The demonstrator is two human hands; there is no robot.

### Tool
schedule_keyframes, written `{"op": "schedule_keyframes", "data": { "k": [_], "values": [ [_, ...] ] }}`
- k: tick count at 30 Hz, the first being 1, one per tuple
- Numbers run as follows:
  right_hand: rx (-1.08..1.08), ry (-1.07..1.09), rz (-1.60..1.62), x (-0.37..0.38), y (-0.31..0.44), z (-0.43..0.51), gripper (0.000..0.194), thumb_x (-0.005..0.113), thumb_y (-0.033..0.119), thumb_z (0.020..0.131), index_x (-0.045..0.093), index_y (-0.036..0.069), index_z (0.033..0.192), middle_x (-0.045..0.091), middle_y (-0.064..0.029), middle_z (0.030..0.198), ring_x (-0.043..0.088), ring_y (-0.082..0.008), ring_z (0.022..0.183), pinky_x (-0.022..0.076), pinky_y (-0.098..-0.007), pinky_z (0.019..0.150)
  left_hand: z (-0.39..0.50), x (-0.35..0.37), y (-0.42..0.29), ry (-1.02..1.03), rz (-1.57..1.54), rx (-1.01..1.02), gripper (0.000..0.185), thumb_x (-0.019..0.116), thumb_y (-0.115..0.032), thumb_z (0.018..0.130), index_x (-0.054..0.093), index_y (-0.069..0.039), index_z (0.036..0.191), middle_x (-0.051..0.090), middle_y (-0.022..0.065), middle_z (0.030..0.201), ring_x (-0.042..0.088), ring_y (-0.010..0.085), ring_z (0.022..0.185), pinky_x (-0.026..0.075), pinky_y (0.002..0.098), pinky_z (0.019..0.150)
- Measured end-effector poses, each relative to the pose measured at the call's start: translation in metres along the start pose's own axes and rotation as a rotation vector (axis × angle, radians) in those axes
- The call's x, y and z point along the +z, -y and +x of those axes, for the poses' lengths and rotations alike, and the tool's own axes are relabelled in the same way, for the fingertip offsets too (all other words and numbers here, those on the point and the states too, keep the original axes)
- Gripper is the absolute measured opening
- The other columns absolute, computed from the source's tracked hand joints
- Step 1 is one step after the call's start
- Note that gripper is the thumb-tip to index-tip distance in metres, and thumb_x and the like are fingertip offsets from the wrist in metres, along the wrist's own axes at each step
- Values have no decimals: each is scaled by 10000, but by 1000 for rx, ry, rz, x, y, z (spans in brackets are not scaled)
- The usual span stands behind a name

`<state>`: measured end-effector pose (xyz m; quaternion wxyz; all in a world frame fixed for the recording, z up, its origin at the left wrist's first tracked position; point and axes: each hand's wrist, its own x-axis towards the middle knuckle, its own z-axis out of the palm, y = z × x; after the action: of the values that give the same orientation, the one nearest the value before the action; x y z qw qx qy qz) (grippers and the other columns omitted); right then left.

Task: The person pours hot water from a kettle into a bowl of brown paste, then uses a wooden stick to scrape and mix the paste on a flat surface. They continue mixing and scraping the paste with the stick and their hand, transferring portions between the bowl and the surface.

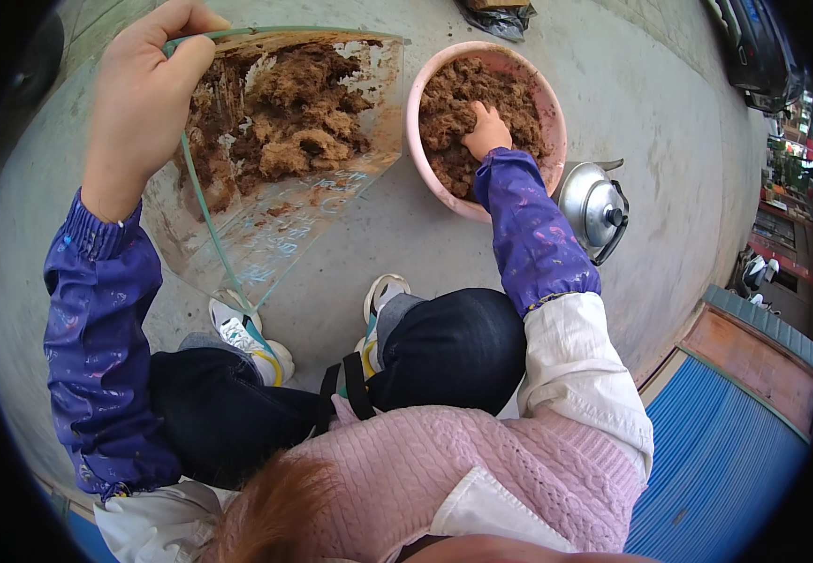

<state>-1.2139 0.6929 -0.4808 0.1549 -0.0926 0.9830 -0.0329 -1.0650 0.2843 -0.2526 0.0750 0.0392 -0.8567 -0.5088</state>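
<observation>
My left hand (149, 98) grips the top edge of a glass tank (279, 232), thumb and fingers closed on the rim. Clumps of brown fibrous material (308, 119) lie inside it, and wet brown smears stain its walls. White writing marks the near glass wall. To the right stands a pink plastic basin (417, 158) full of similar loose brown fibre (455, 88). My right hand (487, 132) reaches into this basin with its fingers in the fibre; its fingertips are partly hidden, so whether they close on a clump is unclear.
Close by the basin's right side, a silver metal kettle (589, 204) with a black handle rests on the concrete floor (659, 183). A black plastic bag (508, 24) lies beyond the basin. A dark vehicle (758, 56) stands at far right. My shoes (244, 331) are near the tank's lower corner.
</observation>
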Motion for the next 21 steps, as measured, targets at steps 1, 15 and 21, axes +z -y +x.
{"op": "schedule_keyframes", "data": {
  "k": [1,15,21],
  "values": [
    [-1,-9,52,1,-7,2,733,769,156,668,464,183,1334,471,-202,1332,528,-376,1152,469,-414,948,0,0,2,-18,24,8,181,445,-24,830,598,30,908,591,-7,838,503,44,775,413,200,697],
    [-635,-262,461,-64,105,-25,557,696,12,704,509,-16,1228,574,-182,1201,552,-292,1138,445,-360,974,-2,8,-9,-96,209,152,176,486,-78,812,591,14,918,540,-9,753,472,54,718,396,220,654],
    [-734,44,103,-39,211,-61,923,795,403,704,261,359,1455,125,-202,1524,244,-509,1340,425,-565,983,-3,11,-18,-58,131,80,176,481,-59,795,597,16,904,546,-12,728,466,51,692,396,222,624]
  ]
}}
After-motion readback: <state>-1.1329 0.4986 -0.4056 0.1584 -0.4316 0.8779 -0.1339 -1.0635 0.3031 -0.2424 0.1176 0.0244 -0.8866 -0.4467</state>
